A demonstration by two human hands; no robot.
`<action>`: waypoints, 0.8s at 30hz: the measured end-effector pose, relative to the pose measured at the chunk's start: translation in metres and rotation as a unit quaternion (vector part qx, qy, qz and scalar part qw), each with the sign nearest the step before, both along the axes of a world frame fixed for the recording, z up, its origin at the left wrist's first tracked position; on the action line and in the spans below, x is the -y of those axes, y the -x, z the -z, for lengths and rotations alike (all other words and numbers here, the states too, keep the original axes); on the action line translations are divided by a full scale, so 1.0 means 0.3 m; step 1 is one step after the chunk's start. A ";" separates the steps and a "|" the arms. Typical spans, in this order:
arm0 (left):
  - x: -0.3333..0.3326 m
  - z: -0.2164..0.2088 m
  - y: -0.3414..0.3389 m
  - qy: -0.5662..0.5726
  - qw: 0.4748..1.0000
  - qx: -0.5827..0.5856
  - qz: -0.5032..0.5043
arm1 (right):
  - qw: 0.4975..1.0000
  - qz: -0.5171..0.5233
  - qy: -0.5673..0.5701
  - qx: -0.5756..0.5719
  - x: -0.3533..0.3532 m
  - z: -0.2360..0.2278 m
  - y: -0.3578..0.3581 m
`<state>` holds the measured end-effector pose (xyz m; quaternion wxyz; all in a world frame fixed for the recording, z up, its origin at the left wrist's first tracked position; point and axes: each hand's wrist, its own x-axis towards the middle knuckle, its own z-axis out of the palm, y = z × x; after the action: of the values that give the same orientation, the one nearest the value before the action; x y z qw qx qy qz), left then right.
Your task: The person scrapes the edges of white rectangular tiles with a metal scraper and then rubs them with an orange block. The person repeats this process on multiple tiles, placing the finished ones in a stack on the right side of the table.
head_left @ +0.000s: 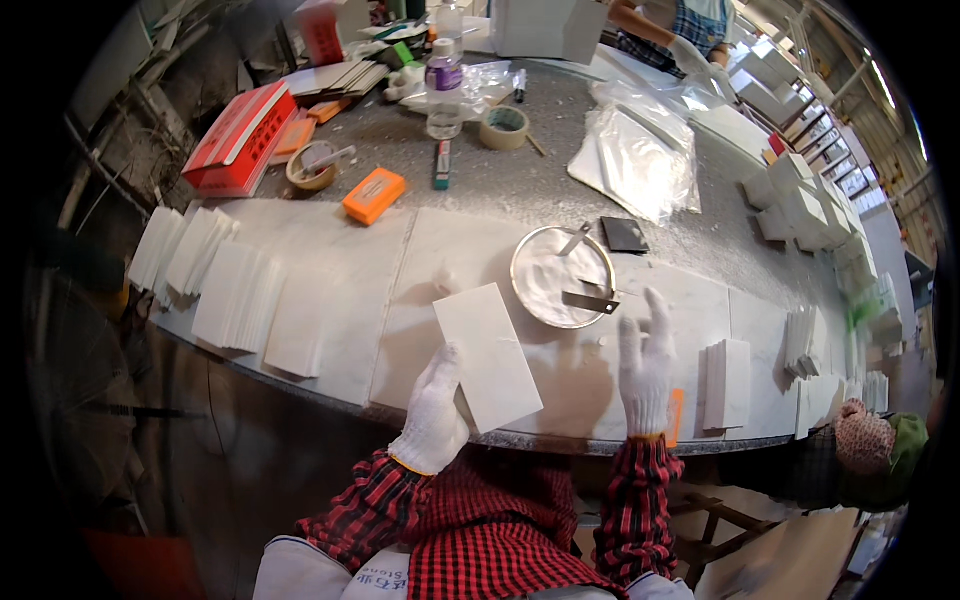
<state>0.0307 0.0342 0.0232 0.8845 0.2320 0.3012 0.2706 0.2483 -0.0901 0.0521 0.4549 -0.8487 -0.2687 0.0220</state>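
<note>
My left hand [432, 415], in a white knit glove, is closed on the lower left edge of a white rectangular tile [488, 355], held tilted above the worktable. My gloved right hand [646, 380] has its fingers stretched apart with nothing visible in it. It is just right of a round metal-rimmed bowl [540, 275] of white paste or powder. Two flat metal strips, one upright [575, 240] and one lying across the rim [592, 302], rest in the bowl. A dark square pad [625, 235] lies behind it.
Stacked white tiles stand at left [235, 298] and right [728, 385]. Farther back are an orange box [374, 195], a red carton [240, 140], a water bottle [444, 95], a tape roll [503, 129] and plastic-wrapped sheets [640, 155]. A co-worker's gloved hand [690, 57] shows at the far right.
</note>
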 end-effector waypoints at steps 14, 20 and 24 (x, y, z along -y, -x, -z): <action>-0.032 0.027 -0.182 -0.030 0.999 -0.039 0.017 | 0.942 0.007 -0.127 -0.309 -0.072 0.110 -0.067; -0.030 0.006 -0.206 -0.025 0.999 -0.034 0.023 | 0.893 0.024 -0.216 -0.394 -0.066 0.054 -0.080; -0.041 0.003 -0.217 -0.040 0.998 -0.031 0.034 | 0.922 -0.013 -0.179 -0.344 -0.099 -0.031 -0.033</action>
<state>0.0957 0.0464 0.0223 0.8733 0.2857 0.3093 0.2449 0.2582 -0.0604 0.0613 0.6635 -0.6898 -0.1059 0.2697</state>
